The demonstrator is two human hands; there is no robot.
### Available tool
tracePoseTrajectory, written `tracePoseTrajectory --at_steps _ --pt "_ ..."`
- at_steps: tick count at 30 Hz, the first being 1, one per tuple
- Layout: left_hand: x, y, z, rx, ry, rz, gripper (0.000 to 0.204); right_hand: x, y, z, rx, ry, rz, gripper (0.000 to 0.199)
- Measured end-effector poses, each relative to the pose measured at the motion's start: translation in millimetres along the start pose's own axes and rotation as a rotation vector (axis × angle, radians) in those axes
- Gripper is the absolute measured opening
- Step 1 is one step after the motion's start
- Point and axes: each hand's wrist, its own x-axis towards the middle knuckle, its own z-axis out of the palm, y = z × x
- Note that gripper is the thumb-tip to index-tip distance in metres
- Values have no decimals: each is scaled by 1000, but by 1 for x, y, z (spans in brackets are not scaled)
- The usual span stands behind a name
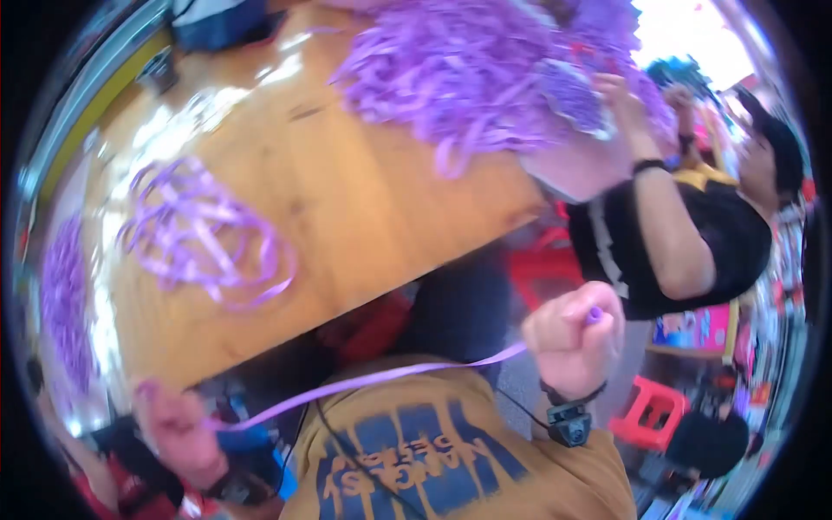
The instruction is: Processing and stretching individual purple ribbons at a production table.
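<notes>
A purple ribbon (364, 379) runs between my hands in front of my brown shirt, nearly taut with a slight bend. My right hand (568, 338) is raised and closed in a fist around the ribbon at the right. A small rolled purple end (594, 315) pokes out of that fist. Down at the lower left, my left hand (178, 433) is smeared by motion. The other stretch of the ribbon enters its closed fingers, and a bit of purple shows at its fingertips. A loose tangle of purple ribbon (204, 230) lies on the wooden table (321, 199), beyond my left hand.
A large heap of purple ribbons (468, 74) covers the table's far side. At the right sits a person in a black top (737, 234), an arm at the heap. Red stools (650, 412) stand on the floor. More purple ribbon (65, 295) lies at the far left.
</notes>
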Motion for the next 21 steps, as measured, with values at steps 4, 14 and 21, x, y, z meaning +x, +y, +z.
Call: tracePoseTrajectory --at_steps 4,14,21 --pt "4 -60 102 647 -389 -308 18 -1 18 6 -119 -63 147 39" --pt "8 -86 110 598 -839 -442 29 3 55 51 -225 -224 557 32" --pt "7 -86 104 541 -838 -487 23 5 59 49 -286 -351 442 19"
